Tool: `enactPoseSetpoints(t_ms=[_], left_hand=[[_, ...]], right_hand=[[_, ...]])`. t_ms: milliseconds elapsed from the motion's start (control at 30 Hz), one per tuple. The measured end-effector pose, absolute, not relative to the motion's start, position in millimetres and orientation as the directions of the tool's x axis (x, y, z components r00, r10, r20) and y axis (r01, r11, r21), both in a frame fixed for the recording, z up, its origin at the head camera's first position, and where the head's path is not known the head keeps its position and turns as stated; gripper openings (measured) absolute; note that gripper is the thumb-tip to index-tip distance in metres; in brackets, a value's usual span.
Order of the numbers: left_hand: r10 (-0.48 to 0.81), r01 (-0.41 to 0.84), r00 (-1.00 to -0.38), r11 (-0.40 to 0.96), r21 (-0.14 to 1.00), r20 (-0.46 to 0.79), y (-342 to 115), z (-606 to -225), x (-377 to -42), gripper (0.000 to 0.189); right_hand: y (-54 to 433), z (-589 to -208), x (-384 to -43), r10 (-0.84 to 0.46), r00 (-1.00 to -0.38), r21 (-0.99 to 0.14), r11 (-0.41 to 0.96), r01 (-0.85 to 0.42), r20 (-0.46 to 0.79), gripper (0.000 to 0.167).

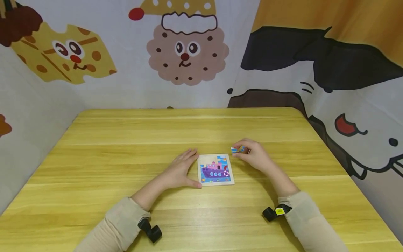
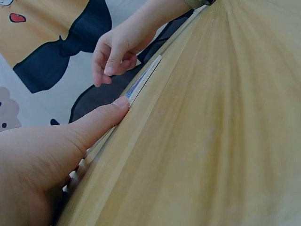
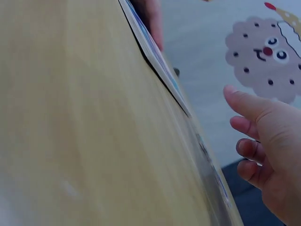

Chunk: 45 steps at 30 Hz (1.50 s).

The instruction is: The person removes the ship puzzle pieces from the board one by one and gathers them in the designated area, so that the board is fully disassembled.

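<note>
My right hand (image 1: 255, 156) has thumb and fingers pinched together on small puzzle pieces (image 1: 234, 149), flat, hard-edged bits with blue, white and yellowish colouring; my fingertips cover too much to count them. I hold them just beyond the far right corner of the puzzle board (image 1: 217, 184), raised above the table (image 1: 141, 133).

The board lies left of that pinch and nearer my body, a thin, flat, squarish slab with a smooth pale rim. Inside it, a glossy-coloured ship picture (image 1: 215, 172) shows a purple hull with round portholes and a pink upper part, over blue; its far left area is plain cream.

My left hand (image 1: 179, 171) is spread wide, thumb and fingers apart, bracketing the board's left side: the thumb touches the near left corner, the fingertips reach the far left one.

Under both hands runs smooth yellowish wood grain in long streaks. Behind my wrists are soft, wrinkled beige sleeves (image 1: 126, 217) and black straps (image 1: 146, 225). Beyond my grip hangs a pale cloth (image 1: 126, 94) printed with a scalloped biscuit face (image 1: 189, 68).
</note>
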<state>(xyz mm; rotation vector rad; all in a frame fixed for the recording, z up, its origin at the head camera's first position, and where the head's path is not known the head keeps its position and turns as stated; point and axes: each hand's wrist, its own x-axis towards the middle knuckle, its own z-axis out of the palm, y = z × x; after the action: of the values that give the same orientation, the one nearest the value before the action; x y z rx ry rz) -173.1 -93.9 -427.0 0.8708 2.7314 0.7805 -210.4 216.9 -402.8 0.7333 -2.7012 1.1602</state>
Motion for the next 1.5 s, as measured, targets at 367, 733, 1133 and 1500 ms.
enactPoseSetpoints(t_ms=[367, 733, 1133, 1500], left_hand=[[0.579, 0.489, -0.815, 0.689, 0.535, -0.001, -95, -425, -173, 0.117], [0.576, 0.486, -0.817, 0.690, 0.536, -0.001, -94, -426, -173, 0.117], [0.579, 0.489, -0.815, 0.689, 0.535, -0.001, -93, -425, -173, 0.116], [0.581, 0.492, -0.814, 0.689, 0.533, -0.001, -93, -425, -174, 0.116]], right_hand=[[193, -407, -201, -0.515, -0.849, -0.658, 0.601, -0.454, 0.117, 0.041], [188, -413, -205, -0.532, -0.840, -0.607, 0.636, -0.477, 0.103, 0.042], [186, -412, -207, -0.551, -0.830, -0.580, 0.647, -0.494, 0.092, 0.038], [181, -409, -212, -0.518, -0.855, -0.573, 0.707, -0.415, -0.021, 0.034]])
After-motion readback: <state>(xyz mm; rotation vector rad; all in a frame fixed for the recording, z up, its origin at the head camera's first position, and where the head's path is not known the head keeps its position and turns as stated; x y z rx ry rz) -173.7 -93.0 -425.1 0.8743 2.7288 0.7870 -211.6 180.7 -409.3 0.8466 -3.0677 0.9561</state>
